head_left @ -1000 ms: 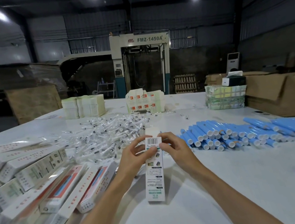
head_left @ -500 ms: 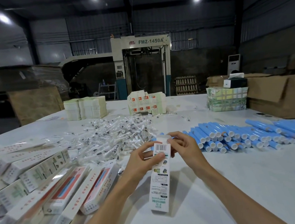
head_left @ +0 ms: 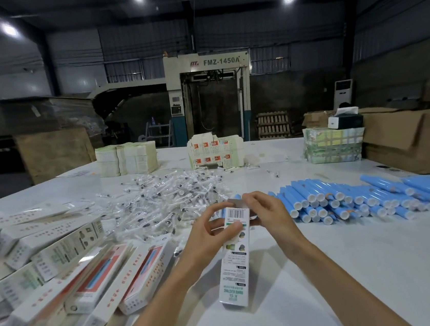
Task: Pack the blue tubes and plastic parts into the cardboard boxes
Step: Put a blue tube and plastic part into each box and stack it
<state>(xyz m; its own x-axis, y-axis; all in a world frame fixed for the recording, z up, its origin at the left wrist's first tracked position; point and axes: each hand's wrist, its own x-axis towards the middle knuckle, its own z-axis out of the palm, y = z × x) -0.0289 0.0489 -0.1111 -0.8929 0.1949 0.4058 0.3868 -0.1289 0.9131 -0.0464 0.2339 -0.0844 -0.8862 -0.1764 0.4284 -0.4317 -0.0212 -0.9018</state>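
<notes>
The left hand (head_left: 211,237) grips the long white cardboard box (head_left: 233,268) by its upper end. The right hand (head_left: 268,215) pinches its flap; blue plastic tubes (head_left: 360,200) lie at that hand's 3 o'clock.

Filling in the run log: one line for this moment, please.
left hand: grips cardboard box | right hand: pinches its top flap | blue tubes: piled right | plastic parts: piled behind box

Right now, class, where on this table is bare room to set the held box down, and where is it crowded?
Bare table lies right of the held box, in front of the blue tubes. Crowded: packed boxes fill the left side, plastic parts heap beyond it.
</notes>
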